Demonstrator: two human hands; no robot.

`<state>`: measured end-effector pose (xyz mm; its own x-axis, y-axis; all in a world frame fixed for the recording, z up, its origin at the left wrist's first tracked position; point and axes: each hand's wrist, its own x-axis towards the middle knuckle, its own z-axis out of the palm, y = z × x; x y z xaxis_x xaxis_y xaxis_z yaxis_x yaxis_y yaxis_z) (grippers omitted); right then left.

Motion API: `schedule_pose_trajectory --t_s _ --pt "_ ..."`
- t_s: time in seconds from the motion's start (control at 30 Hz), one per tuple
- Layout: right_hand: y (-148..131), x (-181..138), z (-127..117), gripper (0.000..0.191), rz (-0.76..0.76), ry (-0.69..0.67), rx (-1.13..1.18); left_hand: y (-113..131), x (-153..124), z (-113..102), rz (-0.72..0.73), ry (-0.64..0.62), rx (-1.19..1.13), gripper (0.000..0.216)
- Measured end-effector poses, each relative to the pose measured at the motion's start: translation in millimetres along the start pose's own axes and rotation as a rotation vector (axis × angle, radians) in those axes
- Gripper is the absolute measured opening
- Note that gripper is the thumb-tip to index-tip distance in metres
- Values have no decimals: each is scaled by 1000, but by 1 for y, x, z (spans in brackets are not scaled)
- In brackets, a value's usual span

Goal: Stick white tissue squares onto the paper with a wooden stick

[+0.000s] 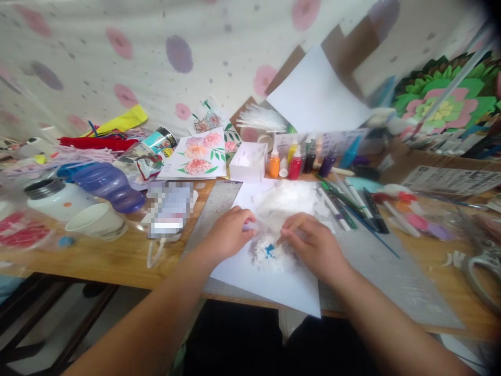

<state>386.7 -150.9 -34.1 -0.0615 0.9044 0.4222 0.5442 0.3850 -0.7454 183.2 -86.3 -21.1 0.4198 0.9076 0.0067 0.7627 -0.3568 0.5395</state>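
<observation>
Tissue, white and crumpled, lies in the middle of a white paper sheet near the front edge of the wooden table. At its near end I see a small blue stain soaked into the wad. My left hand sits on the tissue's left side with the fingers curled down, the tips pinching a fold of it. My right hand rests on the right side, fingers bent and pressed onto the tissue close to the blue spot; I cannot tell whether it grips or only presses. The two hands are near each other but apart, with the wad between them.

Under the sheet is a grey cutting mat that runs out to the right. Just beyond the tissue, farther away, stands a row of small paint bottles, orange, yellow, red and dark purple, with a small white box to their left. Markers and pens lie fanned out to the right of the tissue. Left of the box lies a card with painted pink flowers. At the far left are a purple bottle, a white jar and a paper cup on its side. Scissors lie at the right edge.
</observation>
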Motion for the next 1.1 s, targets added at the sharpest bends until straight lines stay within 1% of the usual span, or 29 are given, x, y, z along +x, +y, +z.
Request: schedule_pose_trajectory --t_s 0.07,0.13,0.33,0.4,0.53,0.63,0.73,0.83,0.93,1.03,1.1 --pt "-1 1 0 20 -1 2 0 1 3 1 25 -16 12 3" --pt "-1 1 0 20 -1 2 8 2 4 1 35 -15 22 10" --pt "-1 1 1 20 7 -11 12 -1 1 -2 -30 45 -9 9" --pt "-1 1 1 20 7 -12 11 -3 0 -3 -31 49 -32 9" --pt "-2 1 0 20 8 -8 11 -6 1 -6 23 -18 -40 22" --pt "-3 2 -1 20 11 20 27 -5 2 -5 68 -42 -21 21" --pt "-5 2 -3 20 24 66 55 -1 3 1 91 -1 -18 20" --pt "-6 3 -4 20 33 76 79 7 2 6 132 34 -28 22" --pt "-7 3 -4 19 29 84 104 14 2 11 182 40 -32 22" --pt "-7 2 -4 18 30 85 124 15 4 14 201 62 -34 16" --pt "-7 2 -4 19 34 83 130 12 6 15 195 99 -35 13"
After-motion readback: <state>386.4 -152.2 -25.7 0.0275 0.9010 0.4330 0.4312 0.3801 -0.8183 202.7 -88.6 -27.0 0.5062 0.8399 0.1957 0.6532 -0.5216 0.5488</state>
